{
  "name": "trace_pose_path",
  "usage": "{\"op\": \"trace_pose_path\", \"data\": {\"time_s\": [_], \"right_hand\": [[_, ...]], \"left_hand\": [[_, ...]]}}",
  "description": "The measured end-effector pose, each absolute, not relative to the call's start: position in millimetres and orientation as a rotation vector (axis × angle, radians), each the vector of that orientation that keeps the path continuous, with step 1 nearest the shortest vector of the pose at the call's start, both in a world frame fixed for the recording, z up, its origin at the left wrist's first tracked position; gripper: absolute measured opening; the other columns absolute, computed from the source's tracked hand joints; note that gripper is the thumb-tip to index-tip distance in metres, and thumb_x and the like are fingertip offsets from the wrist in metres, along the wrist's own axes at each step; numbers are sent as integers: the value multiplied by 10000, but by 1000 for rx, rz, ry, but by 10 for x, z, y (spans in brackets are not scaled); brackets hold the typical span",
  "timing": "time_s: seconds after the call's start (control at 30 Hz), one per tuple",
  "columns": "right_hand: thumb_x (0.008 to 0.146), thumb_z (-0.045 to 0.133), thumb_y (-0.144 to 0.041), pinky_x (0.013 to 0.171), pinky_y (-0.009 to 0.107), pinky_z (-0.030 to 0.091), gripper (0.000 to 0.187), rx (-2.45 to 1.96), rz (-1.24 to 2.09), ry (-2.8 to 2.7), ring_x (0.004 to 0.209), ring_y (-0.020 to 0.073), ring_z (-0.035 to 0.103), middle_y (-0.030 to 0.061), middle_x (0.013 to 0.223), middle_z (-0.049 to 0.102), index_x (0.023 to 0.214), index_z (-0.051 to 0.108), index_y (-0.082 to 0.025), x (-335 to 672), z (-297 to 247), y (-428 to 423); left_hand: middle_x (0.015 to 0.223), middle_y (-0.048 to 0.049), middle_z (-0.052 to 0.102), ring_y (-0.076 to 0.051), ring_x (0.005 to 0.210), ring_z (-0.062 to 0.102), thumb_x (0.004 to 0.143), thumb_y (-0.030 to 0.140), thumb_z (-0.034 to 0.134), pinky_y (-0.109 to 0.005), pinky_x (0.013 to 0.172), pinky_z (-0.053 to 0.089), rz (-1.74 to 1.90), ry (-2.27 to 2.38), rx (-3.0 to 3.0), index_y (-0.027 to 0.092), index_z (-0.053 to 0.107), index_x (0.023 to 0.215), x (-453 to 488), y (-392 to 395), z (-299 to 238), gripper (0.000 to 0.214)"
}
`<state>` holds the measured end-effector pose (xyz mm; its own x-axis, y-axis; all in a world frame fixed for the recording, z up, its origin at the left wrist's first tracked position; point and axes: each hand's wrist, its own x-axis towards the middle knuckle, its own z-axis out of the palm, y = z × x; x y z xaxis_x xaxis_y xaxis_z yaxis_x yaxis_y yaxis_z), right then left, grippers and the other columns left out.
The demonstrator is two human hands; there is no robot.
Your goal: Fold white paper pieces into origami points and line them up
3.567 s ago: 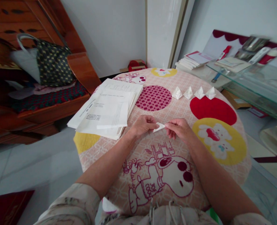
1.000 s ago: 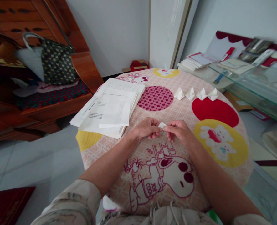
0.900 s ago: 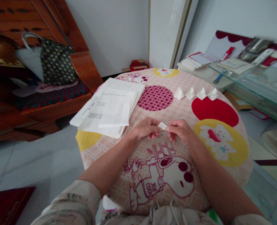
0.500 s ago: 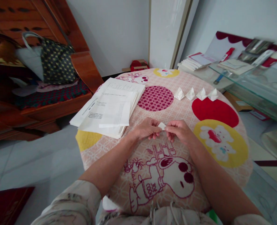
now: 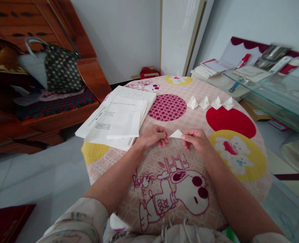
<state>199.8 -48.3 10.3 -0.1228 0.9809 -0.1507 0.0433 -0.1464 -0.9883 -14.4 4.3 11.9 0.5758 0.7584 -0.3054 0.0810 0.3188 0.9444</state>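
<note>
Head camera: A person in pale patterned sleeves [image 5: 74,217] is handling a small, white folded paper [image 5: 176,134] over the middle of a round, pink-covered table [image 5: 200,90] bearing cartoon figures and colored circles. The right hand [image 5: 194,137] is pinching the paper's right corner between thumb and fingers, and the triangular piece is pointing away from the person, between the two hands. At its left corner, the left hand [image 5: 156,135] is curling its fingers, thumb laid close against them; whether they are gripping the paper or merely resting just beside it, one cannot tell. Four pointed white paper shapes [image 5: 192,102] are standing in a row beyond the right hand, near a red circle [image 5: 230,122]. Printed sheets [image 5: 116,114] are lying in a loose stack to the left. Past the table, a dark patterned bag [image 5: 60,69] is resting on a wooden bench [image 5: 93,77], while a glass shelf [image 5: 276,91] is standing at right.
</note>
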Motion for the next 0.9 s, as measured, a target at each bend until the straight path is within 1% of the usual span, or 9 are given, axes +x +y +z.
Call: {"op": "trace_pose_path", "data": {"time_s": [0.07,0.13,0.23,0.33,0.5,0.6,0.7,0.8,0.9], "right_hand": [[768,719,-395,411,223,421,279,-1282,1267,-1295,426,108,533,5,530,623,616,640,-175,2000,70,-477],[796,704,-393,443,231,440,261,-1303,1143,-1360,465,120,561,7,564,639,655,653,-180,1987,38,-472],[788,713,-355,468,237,441,196,-1329,1036,-1473,491,125,563,-6,571,633,698,670,-187,1951,7,-471],[750,753,-344,469,240,431,163,-1315,1053,-1502,493,122,538,-19,579,630,762,704,-190,1932,-8,-473],[741,785,-384,476,244,471,238,-1295,1159,-1447,499,126,557,-7,614,659,865,757,-183,1949,-22,-464],[777,759,-409,472,242,485,265,-1298,1157,-1431,501,132,585,16,631,689,895,771,-172,1956,-14,-460],[800,727,-391,474,240,497,253,-1277,1137,-1416,533,145,620,29,656,709,909,776,-168,1954,-12,-456],[789,709,-363,474,242,498,225,-1267,1133,-1437,557,154,636,33,682,724,892,775,-174,1950,-30,-448],[763,702,-337,485,247,491,212,-1292,1106,-1477,581,163,644,30,705,736,894,771,-185,1943,-49,-439]], "left_hand": [[714,-60,737,-102,563,685,865,106,607,-175,511,529,617,886,1115,91,671,820,-136,56,108,79],[777,-83,756,-108,632,709,908,185,636,-192,591,570,662,883,1060,90,676,873,-115,62,86,109],[754,-78,747,-100,624,698,902,212,687,-189,609,571,674,864,1021,85,678,877,-89,65,41,130],[745,-64,741,-93,620,689,858,170,736,-188,622,570,695,859,1010,80,685,901,-93,70,11,112],[769,-64,745,-98,669,699,824,134,749,-199,669,575,674,838,1011,77,711,923,-111,73,15,121],[763,-63,744,-89,655,691,825,115,722,-189,659,565,673,827,1014,75,723,915,-106,71,13,98],[758,-63,742,-88,650,685,792,113,744,-187,641,558,672,835,1030,75,729,901,-103,71,-5,117],[739,-59,736,-88,625,670,751,129,775,-192,610,546,638,838,1100,75,730,900,-110,70,-35,165],[686,-46,715,-80,564,633,747,159,772,-184,540,497,618,855,1206,77,723,905,-118,67,-60,184]]}}
